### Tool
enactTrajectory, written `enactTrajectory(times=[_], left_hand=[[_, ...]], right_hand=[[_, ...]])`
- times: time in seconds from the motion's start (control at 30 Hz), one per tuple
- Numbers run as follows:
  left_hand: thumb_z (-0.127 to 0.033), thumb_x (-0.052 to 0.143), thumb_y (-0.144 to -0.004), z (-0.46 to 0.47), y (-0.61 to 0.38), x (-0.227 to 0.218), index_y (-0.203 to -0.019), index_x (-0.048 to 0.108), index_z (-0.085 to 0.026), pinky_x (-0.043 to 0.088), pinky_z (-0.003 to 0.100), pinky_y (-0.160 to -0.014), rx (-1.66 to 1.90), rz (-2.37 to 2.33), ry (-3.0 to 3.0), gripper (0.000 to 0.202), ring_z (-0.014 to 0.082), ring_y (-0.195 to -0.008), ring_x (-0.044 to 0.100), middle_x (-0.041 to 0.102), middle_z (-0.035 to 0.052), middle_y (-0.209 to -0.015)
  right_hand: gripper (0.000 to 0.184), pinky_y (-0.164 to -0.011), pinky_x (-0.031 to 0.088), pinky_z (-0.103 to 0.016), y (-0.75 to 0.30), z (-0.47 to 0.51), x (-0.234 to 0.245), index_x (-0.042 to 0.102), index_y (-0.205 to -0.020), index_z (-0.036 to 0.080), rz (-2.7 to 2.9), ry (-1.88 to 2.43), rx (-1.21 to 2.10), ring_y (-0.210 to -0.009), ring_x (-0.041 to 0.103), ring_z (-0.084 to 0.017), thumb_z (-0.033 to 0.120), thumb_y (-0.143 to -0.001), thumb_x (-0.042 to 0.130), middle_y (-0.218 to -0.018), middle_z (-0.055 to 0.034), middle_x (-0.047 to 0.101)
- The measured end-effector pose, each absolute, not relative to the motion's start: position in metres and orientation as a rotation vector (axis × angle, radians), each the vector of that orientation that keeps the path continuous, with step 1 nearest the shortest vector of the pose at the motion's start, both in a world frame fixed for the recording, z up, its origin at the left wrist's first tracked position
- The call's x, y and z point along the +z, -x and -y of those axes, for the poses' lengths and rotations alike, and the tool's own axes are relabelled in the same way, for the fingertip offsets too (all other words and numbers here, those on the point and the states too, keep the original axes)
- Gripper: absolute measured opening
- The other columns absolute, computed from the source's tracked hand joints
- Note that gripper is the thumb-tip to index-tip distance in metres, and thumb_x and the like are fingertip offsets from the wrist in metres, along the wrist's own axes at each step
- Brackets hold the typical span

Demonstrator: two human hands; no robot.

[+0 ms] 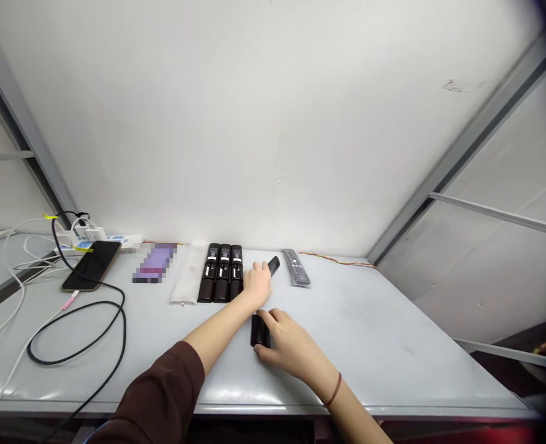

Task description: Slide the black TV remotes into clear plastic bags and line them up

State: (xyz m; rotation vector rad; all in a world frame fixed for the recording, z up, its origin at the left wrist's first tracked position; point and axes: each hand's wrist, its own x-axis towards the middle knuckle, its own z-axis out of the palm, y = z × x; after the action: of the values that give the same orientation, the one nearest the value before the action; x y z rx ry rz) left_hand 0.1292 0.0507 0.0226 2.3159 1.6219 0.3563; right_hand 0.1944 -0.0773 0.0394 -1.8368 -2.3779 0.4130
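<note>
My left hand (258, 287) is closed over a dark remote control (274, 265), whose far end sticks out past the fingers at a slant. Nearer the table's front edge, my right hand (294, 345) grips a black remote control piece (260, 333) from the right, thumb at its near end and fingers at its far end. My left wrist covers the space between these two dark parts, so I cannot tell whether they join. Just left of my left hand, three black remotes (222, 271) lie side by side, backs up, with their battery compartments uncovered.
A grey remote in a clear sleeve (296, 268) lies to the right. Leftward are a translucent plastic bag (186, 276), a pixelated purple item (155, 262), a black phone (92, 265), and a power strip (125, 242). A black cable (124, 327) loops over the left tabletop.
</note>
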Motion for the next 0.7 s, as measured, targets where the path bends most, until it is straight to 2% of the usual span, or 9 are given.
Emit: enactTrajectory(times=[0.13,0.23,0.3,0.37,0.43,0.5,0.6,0.7], left_hand=[[-0.016,0.054,-0.078,-0.051,-0.118,0.026,-0.113,0.046,-0.016,0.046,0.034,-0.078,0.736,-1.379,-2.013,0.036,0.0236,-0.09,0.063,0.056,0.0136,-0.106],[-0.022,0.055,-0.08,-0.052,-0.088,0.032,-0.115,0.041,-0.02,0.049,0.027,-0.062,0.984,-1.092,-1.486,0.038,0.0151,-0.067,0.063,0.061,0.0062,-0.093],[-0.03,0.055,-0.083,-0.056,-0.061,0.034,-0.112,0.043,-0.022,0.048,0.024,-0.054,1.083,-0.96,-1.149,0.033,0.0117,-0.059,0.061,0.061,0.0045,-0.091],[-0.037,0.048,-0.088,-0.061,-0.036,0.032,-0.106,0.05,-0.019,0.048,0.023,-0.052,1.105,-0.866,-0.875,0.026,0.0107,-0.056,0.059,0.063,0.0044,-0.083],[-0.044,0.036,-0.092,-0.066,-0.016,0.028,-0.097,0.056,-0.014,0.05,0.024,-0.054,1.041,-0.803,-0.648,0.036,0.0124,-0.057,0.059,0.063,0.0067,-0.074],[-0.045,0.03,-0.093,-0.069,-0.005,0.022,-0.092,0.059,-0.012,0.052,0.026,-0.061,1.047,-0.731,-0.536,0.045,0.0147,-0.063,0.062,0.064,0.0085,-0.073],[-0.045,0.029,-0.093,-0.069,0.002,0.016,-0.092,0.062,-0.013,0.052,0.029,-0.073,1.114,-0.701,-0.572,0.046,0.0173,-0.076,0.064,0.067,0.009,-0.083],[-0.049,0.027,-0.093,-0.065,0.003,0.015,-0.094,0.062,-0.013,0.051,0.031,-0.081,1.1,-0.716,-0.652,0.05,0.0196,-0.087,0.063,0.068,0.0105,-0.092]], right_hand=[[0.038,-0.079,0.043,-0.035,-0.202,0.075,0.036,0.057,-0.106,0.015,2.319,1.821,0.422,-0.093,0.055,-0.027,0.028,-0.071,0.062,-0.098,-0.0123,0.058],[0.032,-0.072,0.045,-0.034,-0.212,0.067,0.037,0.059,-0.098,0.016,2.234,1.749,0.492,-0.082,0.057,-0.023,0.034,-0.072,0.062,-0.09,-0.0092,0.06],[0.032,-0.072,0.046,-0.033,-0.215,0.057,0.04,0.059,-0.102,0.018,2.148,1.641,0.538,-0.08,0.058,-0.021,0.036,-0.076,0.06,-0.092,-0.0079,0.061],[0.035,-0.075,0.047,-0.033,-0.211,0.043,0.046,0.057,-0.111,0.02,2.071,1.479,0.554,-0.086,0.059,-0.02,0.035,-0.079,0.058,-0.101,-0.008,0.062],[0.04,-0.08,0.048,-0.034,-0.201,0.027,0.051,0.054,-0.117,0.021,2.035,1.277,0.568,-0.095,0.058,-0.02,0.033,-0.079,0.058,-0.111,-0.008,0.061],[0.042,-0.086,0.048,-0.035,-0.184,0.01,0.053,0.052,-0.12,0.022,2.031,1.103,0.543,-0.101,0.057,-0.02,0.032,-0.08,0.059,-0.115,-0.008,0.06],[0.046,-0.098,0.041,-0.041,-0.16,-0.011,0.043,0.053,-0.121,0.022,2.098,0.965,0.363,-0.116,0.05,-0.023,0.029,-0.076,0.063,-0.125,-0.0103,0.055],[0.049,-0.1,0.04,-0.044,-0.145,-0.022,0.022,0.053,-0.123,0.02,2.163,0.899,0.227,-0.122,0.046,-0.025,0.028,-0.076,0.063,-0.129,-0.0128,0.051]])
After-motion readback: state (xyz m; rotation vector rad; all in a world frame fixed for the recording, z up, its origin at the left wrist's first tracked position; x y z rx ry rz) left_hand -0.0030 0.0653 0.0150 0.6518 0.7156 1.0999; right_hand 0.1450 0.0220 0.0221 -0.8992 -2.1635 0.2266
